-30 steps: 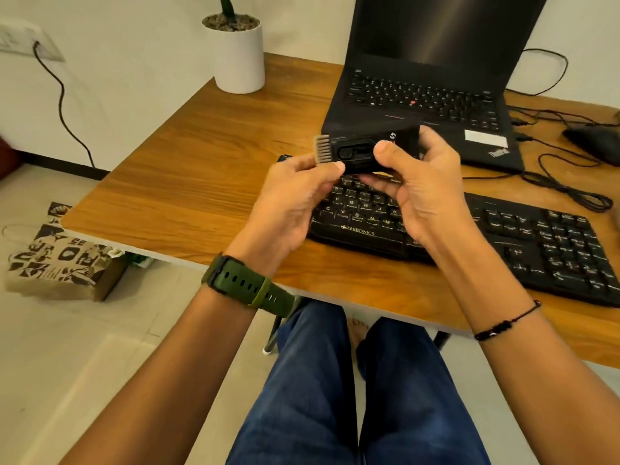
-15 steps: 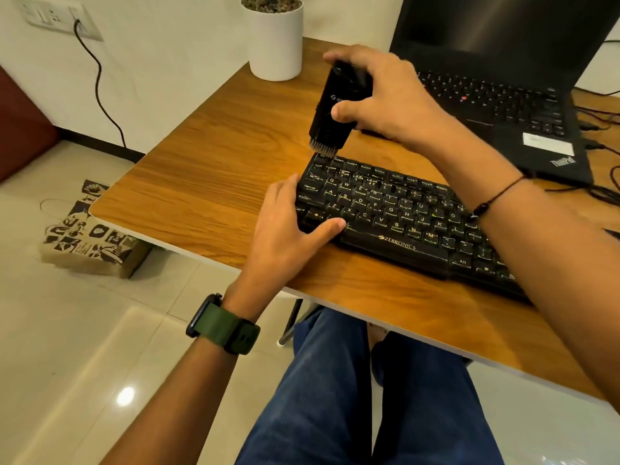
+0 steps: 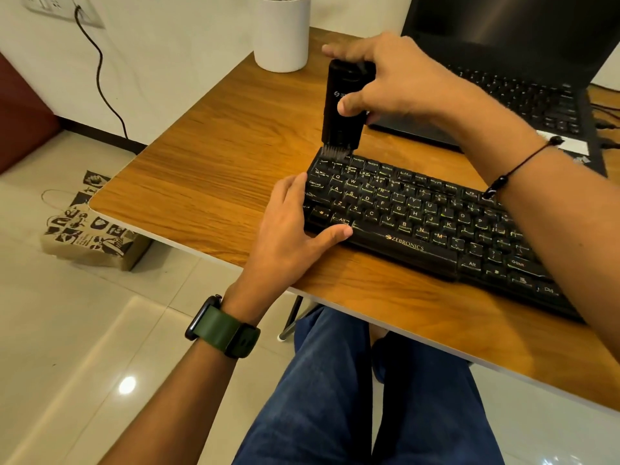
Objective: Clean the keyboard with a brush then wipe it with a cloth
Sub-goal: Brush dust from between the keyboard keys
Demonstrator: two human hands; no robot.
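Right hand [image 3: 385,78] grips the brush [image 3: 342,105] upright, thumb on its near face and fingers [image 3: 335,48] curled over the top and far side. Bristles point down and touch the keyboard [image 3: 419,216] at its far left corner, on the top key row.

Left hand [image 3: 288,226] lies at the left end of the keyboard. Its fingers are straight and together along the end edge, thumb spread onto the front edge near the Alt key. It holds nothing; judged to be steadying the board.

The keyboard sits on the bench [image 3: 201,169], close to the front edge, with a laptop [image 3: 503,78] just behind it and a white pot [image 3: 281,31] at the far left of the bench. Its long axis runs from the brush away to the right and towards the person; its right end passes under the right forearm and out of view.

Judgement: brushing is at its start. All unbrushed keys lie to the right of the bristles along that long axis, so the coming stroke should run rightward, row by row. The right hand is the working hand; the left is nearer the corner and must stay clear of the bristles.

No cloth is visible. The wiping step is not yet begun.

Risk, as judged: dislodged dust may fall towards the laptop.
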